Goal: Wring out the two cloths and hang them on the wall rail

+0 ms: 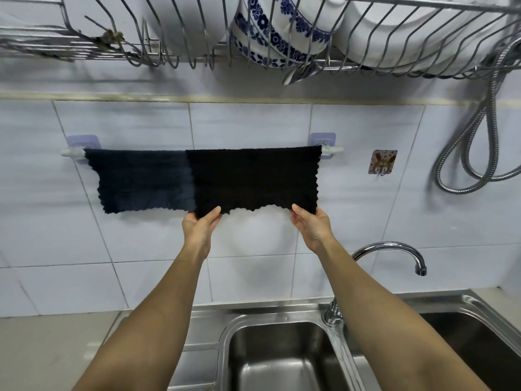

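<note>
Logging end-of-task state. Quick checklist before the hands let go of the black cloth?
1. Black cloth draped over wall rail: ok.
2. Dark blue cloth hung on the rail: ok.
3. Left hand holds bottom left corner: ok.
4. Right hand holds bottom right corner: ok.
5. Cloths clear of each other: not ok, black overlaps blue.
6. Wrung dry: cannot tell.
</note>
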